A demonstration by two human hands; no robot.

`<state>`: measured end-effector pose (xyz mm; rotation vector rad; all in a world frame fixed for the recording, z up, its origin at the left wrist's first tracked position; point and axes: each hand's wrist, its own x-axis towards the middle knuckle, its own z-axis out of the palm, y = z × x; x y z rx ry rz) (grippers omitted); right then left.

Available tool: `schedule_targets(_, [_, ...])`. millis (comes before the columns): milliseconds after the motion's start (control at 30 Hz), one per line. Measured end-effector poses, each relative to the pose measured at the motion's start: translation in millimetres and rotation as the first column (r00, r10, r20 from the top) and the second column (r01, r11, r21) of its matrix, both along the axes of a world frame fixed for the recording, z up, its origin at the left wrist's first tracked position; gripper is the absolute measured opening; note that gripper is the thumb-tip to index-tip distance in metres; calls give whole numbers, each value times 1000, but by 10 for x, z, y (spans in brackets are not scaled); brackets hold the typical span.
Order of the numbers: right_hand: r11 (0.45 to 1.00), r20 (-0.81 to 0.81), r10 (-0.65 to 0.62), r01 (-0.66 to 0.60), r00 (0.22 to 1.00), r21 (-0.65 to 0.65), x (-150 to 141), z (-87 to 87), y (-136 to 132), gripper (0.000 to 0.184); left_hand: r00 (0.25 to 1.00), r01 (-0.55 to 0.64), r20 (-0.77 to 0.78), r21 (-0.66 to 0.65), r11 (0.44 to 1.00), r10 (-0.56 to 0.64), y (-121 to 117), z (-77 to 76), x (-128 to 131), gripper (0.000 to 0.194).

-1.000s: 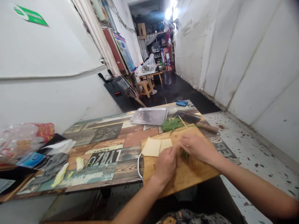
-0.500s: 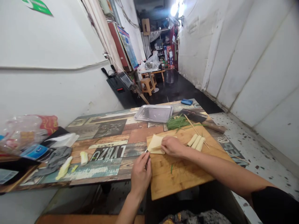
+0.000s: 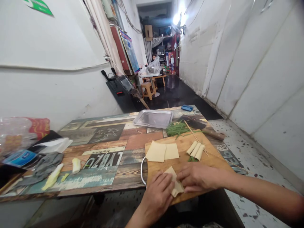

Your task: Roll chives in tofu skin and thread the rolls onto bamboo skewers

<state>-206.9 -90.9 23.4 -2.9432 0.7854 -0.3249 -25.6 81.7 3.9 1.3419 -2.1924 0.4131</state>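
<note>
A pale yellow tofu-skin sheet [image 3: 174,180] lies at the near edge of the wooden cutting board [image 3: 163,169]. My left hand [image 3: 160,193] grips its left side with bent fingers. On its right edge my right hand [image 3: 198,177] has closed its fingers; the fingertips are partly hidden. Beyond them, two flat sheets [image 3: 155,151] overlap on the board. Several tofu-skin rolls [image 3: 196,150], with green bits at their ends, sit at the right beside a thin wooden skewer [image 3: 191,130]. Behind them rests a bunch of green chives [image 3: 177,128].
A cleaver [image 3: 204,126] and a metal tray [image 3: 154,118] are at the table's far side, with a blue object [image 3: 187,108]. The board's metal handle [image 3: 142,172] sticks out left. Further left are vegetable pieces [image 3: 76,166], a grey cloth [image 3: 48,164] and plastic packaging [image 3: 21,134].
My right hand has left the flat sheets and come nearer, and one sheet is now between both hands. My left hand has left the board's handle. A person shows in the background.
</note>
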Motion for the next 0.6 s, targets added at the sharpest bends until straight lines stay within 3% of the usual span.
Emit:
schedule_targets(167, [997, -192, -72, 70, 979, -17, 436, 346, -875, 22, 997, 64, 37, 54, 996, -66, -14, 63, 94, 25])
schedule_targets(267, [993, -281, -115, 108, 953, -41, 694, 397, -1311, 23, 992, 84, 89, 57, 995, -89, -102, 110, 92, 34])
schedule_targets(467, [992, -362, -118, 122, 925, -13, 1046, 214, -1614, 29, 981, 155, 130, -108, 982, -141, -381, 34, -32, 25])
schedule_targets(600, [996, -370, -90, 92, 925, -13, 1105, 237, -1700, 27, 980, 116, 165, -2, 993, -114, -197, -12, 111, 31])
